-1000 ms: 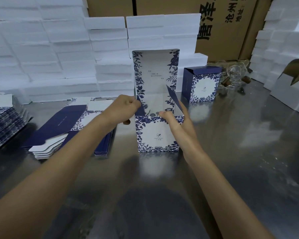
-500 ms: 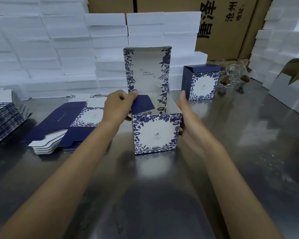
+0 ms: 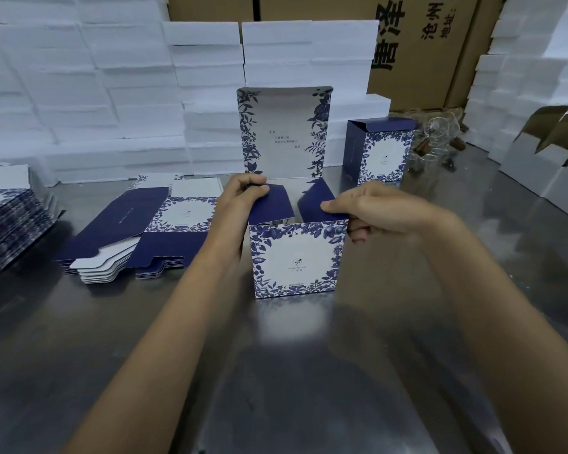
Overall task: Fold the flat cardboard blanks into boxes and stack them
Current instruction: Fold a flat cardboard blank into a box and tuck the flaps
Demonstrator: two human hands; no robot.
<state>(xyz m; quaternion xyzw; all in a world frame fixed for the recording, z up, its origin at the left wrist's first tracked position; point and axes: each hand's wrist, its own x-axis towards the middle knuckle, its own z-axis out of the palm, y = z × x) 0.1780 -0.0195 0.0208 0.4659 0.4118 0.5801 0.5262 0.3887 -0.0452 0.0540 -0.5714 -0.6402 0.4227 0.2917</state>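
A blue-and-white floral box (image 3: 295, 260) stands upright on the steel table (image 3: 276, 371) in the middle, its tall lid flap (image 3: 284, 132) still raised at the back. My left hand (image 3: 240, 198) pinches the dark blue left side flap (image 3: 271, 206) and bends it inward. My right hand (image 3: 371, 213) holds the box's right top corner, thumb on the dark blue right side flap (image 3: 315, 204). A pile of flat blanks (image 3: 138, 237) lies to the left. One finished closed box (image 3: 379, 152) stands at the back right.
A second pile of flat blanks (image 3: 10, 217) sits at the far left edge. White foam blocks (image 3: 95, 93) are stacked along the back and at the right (image 3: 522, 93). Brown cartons (image 3: 423, 44) stand behind. Open grey cartons (image 3: 551, 165) and clear plastic wrap (image 3: 440, 142) lie at the right.
My right hand came from flat against the box's right side up to the top corner and folds the right flap in. My left hand keeps bending the left flap inward.
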